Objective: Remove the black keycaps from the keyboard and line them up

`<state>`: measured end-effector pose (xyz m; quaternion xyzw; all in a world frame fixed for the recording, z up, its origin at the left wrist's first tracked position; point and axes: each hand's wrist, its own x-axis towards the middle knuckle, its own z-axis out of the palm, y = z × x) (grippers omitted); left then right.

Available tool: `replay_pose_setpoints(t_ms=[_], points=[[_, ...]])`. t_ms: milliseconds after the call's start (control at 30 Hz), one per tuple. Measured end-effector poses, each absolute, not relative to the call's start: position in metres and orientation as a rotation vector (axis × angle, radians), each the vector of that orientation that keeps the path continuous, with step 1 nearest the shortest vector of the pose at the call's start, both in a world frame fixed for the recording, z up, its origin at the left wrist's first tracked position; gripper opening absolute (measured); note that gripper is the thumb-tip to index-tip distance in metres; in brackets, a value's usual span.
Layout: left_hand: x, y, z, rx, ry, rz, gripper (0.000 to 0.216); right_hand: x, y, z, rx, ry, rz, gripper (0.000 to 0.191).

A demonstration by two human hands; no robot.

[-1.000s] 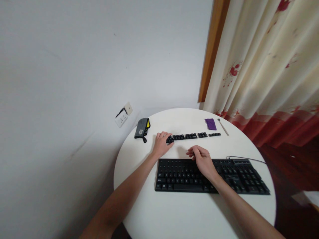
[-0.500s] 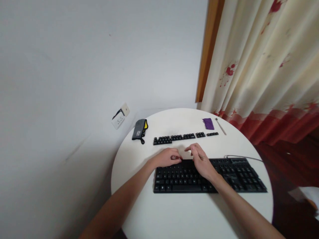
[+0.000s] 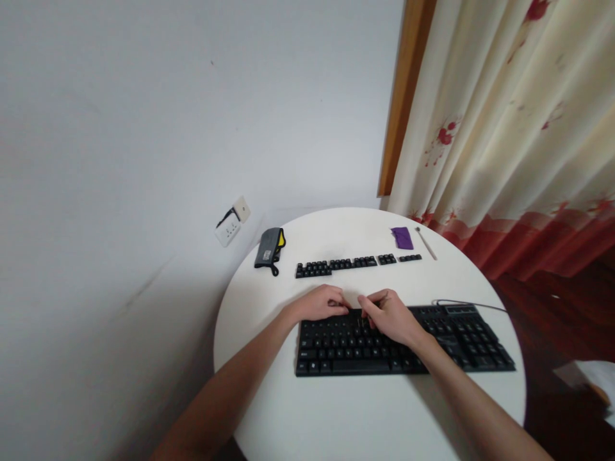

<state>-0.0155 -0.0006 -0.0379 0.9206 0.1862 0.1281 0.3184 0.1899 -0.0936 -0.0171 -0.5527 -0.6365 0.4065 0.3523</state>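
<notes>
A black keyboard [image 3: 355, 366] lies across the white round table, with bare spots where keys are gone in its upper left part. My left hand [image 3: 323, 303] rests at its top edge, fingers curled and fingertips touching the frame. Just right of it, my right hand [image 3: 390, 315] is closed in a pinch. From that pinch, the thin metal prongs of what looks like a wire keycap puller [image 3: 360, 323] reach down to the keys. Behind the hands, loose black keycaps [image 3: 314, 269] are lined up in a row. Most of the puller is hidden by my fingers.
A grey pouch with yellow inside [image 3: 267, 248] lies at the table's left edge. Toward the back right are a purple cloth [image 3: 402, 238] and a slim brush-like stick [image 3: 426, 244]. The keyboard's cable [image 3: 473, 303] runs off right. A wall socket [image 3: 227, 230] is beyond the pouch.
My right hand has come down from above the keyboard's top edge onto the keys, its fingers now pinched and pointing downward. My left hand has stayed at the top edge.
</notes>
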Motion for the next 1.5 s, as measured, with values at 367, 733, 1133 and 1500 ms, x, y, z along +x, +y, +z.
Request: replay_pose_setpoints(t_ms=[367, 733, 1133, 1500], points=[[-0.016, -0.001, -0.037, 2.411, 0.517, 0.295, 0.019, 0.171, -0.105, -0.017, -1.505, -1.819, 1.106, 0.053], [-0.017, -0.001, -0.039, 2.385, 0.536, 0.308, 0.021, 0.179, -0.100, -0.026, -1.524, -1.749, 1.200, 0.041], [-0.010, -0.012, -0.024, 2.360, 0.578, 0.552, 0.024, 0.190, -0.083, -0.028, -1.328, -1.365, 1.320, 0.045], [0.002, -0.022, -0.031, 2.385, 0.578, 0.707, 0.019, 0.184, -0.083, -0.031, -1.257, -1.327, 1.110, 0.039]])
